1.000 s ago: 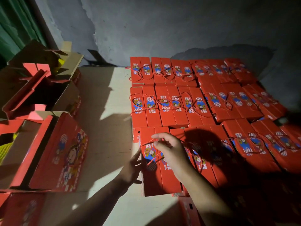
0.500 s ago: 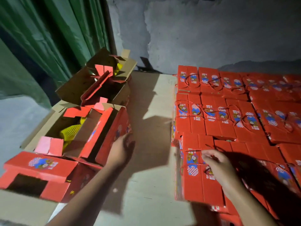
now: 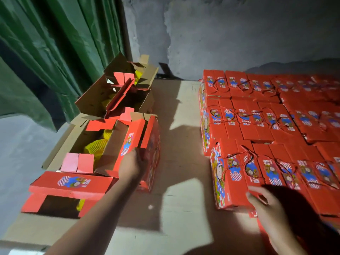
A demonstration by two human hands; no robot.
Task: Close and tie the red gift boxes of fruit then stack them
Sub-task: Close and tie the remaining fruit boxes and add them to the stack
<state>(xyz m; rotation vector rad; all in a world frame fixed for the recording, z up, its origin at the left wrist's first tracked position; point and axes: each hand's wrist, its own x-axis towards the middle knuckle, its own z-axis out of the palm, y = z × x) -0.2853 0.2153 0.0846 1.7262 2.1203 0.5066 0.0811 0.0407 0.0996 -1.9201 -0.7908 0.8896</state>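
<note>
Rows of closed, string-tied red gift boxes (image 3: pixel 257 124) fill the right side. The nearest tied box (image 3: pixel 231 173) stands at the stack's front left corner. My right hand (image 3: pixel 265 205) rests by that box's near end, fingers loosely apart, holding nothing. On the left stand open red gift boxes; the middle one (image 3: pixel 117 142) shows yellow netted fruit (image 3: pixel 95 148) inside. My left hand (image 3: pixel 132 162) grips the red flap on this open box's right side. Another open box (image 3: pixel 125 92) stands behind it, and a third (image 3: pixel 68 190) lies in front.
The boxes stand on flat brown cardboard sheets (image 3: pixel 176 144), with a lit strip of bare cardboard between the two groups. A green curtain (image 3: pixel 55 43) hangs at the back left and a grey wall (image 3: pixel 230 34) runs behind.
My view swung left. My left hand went from the tied box to the open box and took hold of its flap. My right hand slid back off the tied box's top toward its near end.
</note>
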